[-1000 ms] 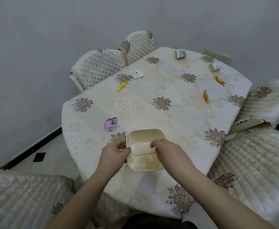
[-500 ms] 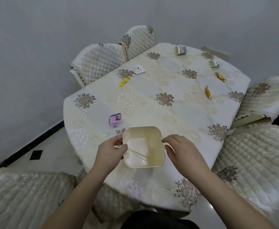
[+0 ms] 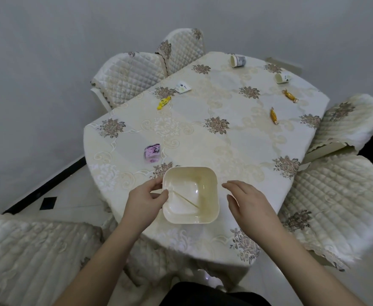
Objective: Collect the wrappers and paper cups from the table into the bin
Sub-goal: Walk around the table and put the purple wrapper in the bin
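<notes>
Table stretched away from both hands, cloth-covered, chairs around it. Bin sat on the near edge between the hands, square, cream, nothing in it but what looked like a thin stick or crease line across the bottom; couldn't tell which.

Step in hand, as I read it: bin parked, first pickup not yet started. To do it well: keep one hand steadying the bin rim, since it looked light and sat close to the table edge, and sweep with the free hand nearest item first. The wrappers looked thin, so pinch them rather than scoop. The cups lay on their sides and could roll, so take them by the rim.

Items, biggest first:
- Two paper cups, both tipped over, well beyond the right hand at the far end: one farthest out, one to its right.
- Purple wrapper, just beyond the left hand, nearest of all.
- White wrapper and yellow wrapper, well beyond the left hand.
- Two gold wrappers, well beyond the right hand: and.

Left hand: thumb and fingers pinched the bin's left rim.
Right hand: fingers loosely spread, holding nothing, just beside the bin's right wall, apparently not touching.
</notes>
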Demonstrator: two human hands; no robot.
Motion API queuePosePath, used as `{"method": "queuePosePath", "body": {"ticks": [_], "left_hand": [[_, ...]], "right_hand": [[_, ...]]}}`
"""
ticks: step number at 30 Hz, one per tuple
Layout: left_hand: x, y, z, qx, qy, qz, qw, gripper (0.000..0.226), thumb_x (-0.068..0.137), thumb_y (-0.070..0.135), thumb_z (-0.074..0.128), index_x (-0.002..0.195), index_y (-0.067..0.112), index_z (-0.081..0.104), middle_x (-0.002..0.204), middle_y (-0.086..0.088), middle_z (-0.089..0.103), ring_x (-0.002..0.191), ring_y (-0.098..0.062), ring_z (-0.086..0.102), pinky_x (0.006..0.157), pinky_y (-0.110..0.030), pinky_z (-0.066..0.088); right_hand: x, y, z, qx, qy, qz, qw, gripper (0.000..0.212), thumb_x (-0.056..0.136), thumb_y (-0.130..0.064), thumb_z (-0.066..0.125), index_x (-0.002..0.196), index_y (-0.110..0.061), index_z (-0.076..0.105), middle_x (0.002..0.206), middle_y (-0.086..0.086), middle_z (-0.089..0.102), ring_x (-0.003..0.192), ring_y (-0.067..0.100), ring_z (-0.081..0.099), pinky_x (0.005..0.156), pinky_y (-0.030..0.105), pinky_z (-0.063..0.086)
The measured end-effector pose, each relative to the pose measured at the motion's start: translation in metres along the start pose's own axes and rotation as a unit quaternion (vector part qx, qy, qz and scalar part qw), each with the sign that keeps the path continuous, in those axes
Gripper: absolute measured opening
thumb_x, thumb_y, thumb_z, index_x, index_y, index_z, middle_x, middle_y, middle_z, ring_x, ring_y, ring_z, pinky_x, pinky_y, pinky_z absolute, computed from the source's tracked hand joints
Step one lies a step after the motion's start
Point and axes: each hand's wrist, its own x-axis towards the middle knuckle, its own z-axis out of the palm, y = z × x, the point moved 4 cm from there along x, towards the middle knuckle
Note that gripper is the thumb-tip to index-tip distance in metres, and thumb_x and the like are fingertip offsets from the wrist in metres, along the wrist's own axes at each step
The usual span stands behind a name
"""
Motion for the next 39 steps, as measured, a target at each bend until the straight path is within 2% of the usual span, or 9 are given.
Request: {"method": "queuePosePath", "body": {"ticks": [4, 9, 15, 17, 20, 23, 27, 33, 39], "left_hand": [[-0.021, 0.002, 0.0, -0.025, 0.021, -0.018, 0.999, 0.03, 0.085, 0.012, 0.068, 0.106, 0.033, 0.071, 0.099, 0.019, 0.074, 0.073, -0.008, 0.076, 0.074, -0.034, 0.062], [-0.055, -0.001, 0.003, -0.045, 0.053, -0.058, 0.996, 0.03, 0.087, 0.009, 0.069, 0.114, 0.024, 0.071, 0.081, 0.004, 0.079, 0.071, -0.011, 0.076, 0.058, -0.02, 0.058], [-0.112, -0.01, 0.008, -0.02, 0.103, -0.105, 0.989, 0.04, 0.087, 0.013, 0.071, 0.126, 0.011, 0.065, 0.091, -0.01, 0.075, 0.083, -0.026, 0.075, 0.08, -0.049, 0.061], [-0.133, -0.012, 0.007, -0.017, 0.115, -0.109, 0.987, 0.04, 0.087, 0.014, 0.071, 0.126, 0.013, 0.066, 0.092, -0.01, 0.075, 0.082, -0.024, 0.075, 0.079, -0.048, 0.062], [-0.167, -0.013, -0.001, -0.029, 0.146, -0.111, 0.983, 0.035, 0.088, 0.012, 0.071, 0.123, 0.016, 0.068, 0.091, -0.003, 0.077, 0.078, -0.015, 0.076, 0.073, -0.036, 0.063], [-0.202, -0.015, -0.013, -0.039, 0.176, -0.112, 0.977, 0.031, 0.088, 0.011, 0.07, 0.118, 0.021, 0.071, 0.09, -0.001, 0.078, 0.079, -0.015, 0.076, 0.073, -0.035, 0.063], [-0.249, -0.025, -0.035, -0.096, 0.236, -0.123, 0.959, 0.03, 0.088, 0.005, 0.069, 0.108, 0.027, 0.071, 0.082, -0.002, 0.077, 0.073, -0.013, 0.075, 0.059, -0.023, 0.059], [-0.317, -0.043, -0.073, -0.124, 0.314, -0.127, 0.933, 0.033, 0.087, 0.007, 0.07, 0.094, 0.038, 0.069, 0.081, 0.0, 0.077, 0.074, -0.015, 0.076, 0.062, -0.029, 0.061], [-0.396, -0.077, -0.115, -0.163, 0.368, -0.12, 0.908, 0.029, 0.088, 0.002, 0.068, 0.106, 0.025, 0.072, 0.083, -0.002, 0.077, 0.075, -0.014, 0.076, 0.057, -0.022, 0.058]], "right_hand": [[-0.01, 0.0, -0.001, 0.001, -0.006, -0.022, 1.0, 0.034, 0.094, -0.015, 0.053, 0.128, -0.014, 0.057, 0.131, 0.002, 0.059, 0.119, 0.023, 0.055, 0.099, 0.039, 0.044], [-0.026, 0.007, -0.005, 0.02, -0.019, -0.059, 0.998, 0.037, 0.095, -0.012, 0.051, 0.131, -0.013, 0.054, 0.133, 0.003, 0.057, 0.118, 0.024, 0.054, 0.098, 0.038, 0.044], [-0.057, 0.017, 0.001, 0.051, -0.029, -0.097, 0.994, 0.036, 0.094, -0.012, 0.053, 0.13, -0.011, 0.055, 0.131, 0.006, 0.059, 0.115, 0.026, 0.056, 0.096, 0.039, 0.045], [-0.067, 0.015, 0.007, 0.06, -0.039, -0.115, 0.991, 0.037, 0.095, -0.013, 0.052, 0.132, -0.012, 0.053, 0.131, 0.005, 0.058, 0.116, 0.025, 0.055, 0.097, 0.038, 0.045], [-0.078, 0.003, 0.012, 0.07, -0.054, -0.141, 0.986, 0.037, 0.096, -0.015, 0.049, 0.133, -0.014, 0.052, 0.133, 0.003, 0.057, 0.12, 0.023, 0.053, 0.1, 0.036, 0.041], [-0.086, -0.018, 0.013, 0.072, -0.063, -0.179, 0.979, 0.036, 0.095, -0.012, 0.052, 0.131, -0.011, 0.055, 0.131, 0.006, 0.059, 0.119, 0.026, 0.054, 0.099, 0.038, 0.042], [-0.091, -0.056, 0.014, 0.066, -0.054, -0.251, 0.964, 0.036, 0.088, -0.006, 0.061, 0.124, -0.006, 0.06, 0.123, 0.012, 0.064, 0.111, 0.03, 0.06, 0.096, 0.042, 0.046], [-0.107, -0.122, 0.021, 0.049, -0.039, -0.33, 0.942, 0.04, 0.087, -0.012, 0.063, 0.127, -0.009, 0.059, 0.128, 0.011, 0.062, 0.116, 0.029, 0.058, 0.099, 0.042, 0.043], [-0.149, -0.201, 0.038, 0.018, -0.023, -0.403, 0.915, 0.038, 0.082, -0.01, 0.065, 0.12, -0.006, 0.062, 0.123, 0.015, 0.063, 0.111, 0.033, 0.06, 0.094, 0.043, 0.046]]}}
